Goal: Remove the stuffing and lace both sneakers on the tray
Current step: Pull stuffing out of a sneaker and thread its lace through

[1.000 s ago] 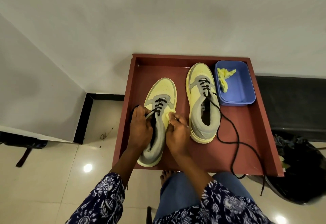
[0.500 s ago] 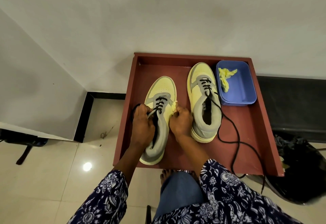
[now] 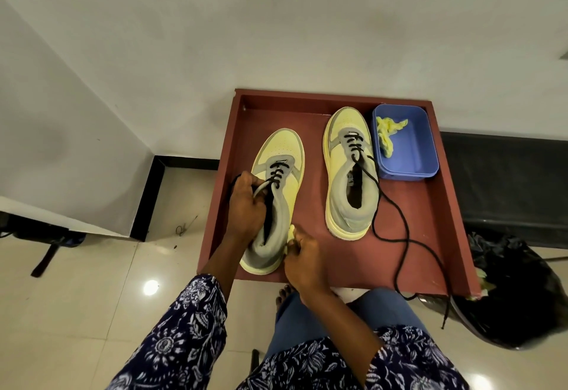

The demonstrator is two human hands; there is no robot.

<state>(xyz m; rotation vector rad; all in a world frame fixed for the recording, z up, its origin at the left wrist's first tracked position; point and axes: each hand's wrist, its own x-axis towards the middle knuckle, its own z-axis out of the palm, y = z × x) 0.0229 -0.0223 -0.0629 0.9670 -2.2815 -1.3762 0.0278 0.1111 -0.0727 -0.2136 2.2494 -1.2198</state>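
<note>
1. Stuffing (image 3: 291, 231) — a pale yellow wad, light and soft by the look of it — is showing at the heel of the left sneaker (image 3: 276, 193) on the tray (image 3: 430, 205), pinched in the right hand (image 3: 302, 262) fingers.
2. Left hand (image 3: 246, 205) is gripping the sneaker's collar, fingers curled, bracing it.
3. Sneaker seems light and pliable — best held at the collar.
4. Right sneaker (image 3: 350, 174) is trailing a loose lace (image 3: 399, 236), limp and snag-prone.
</note>
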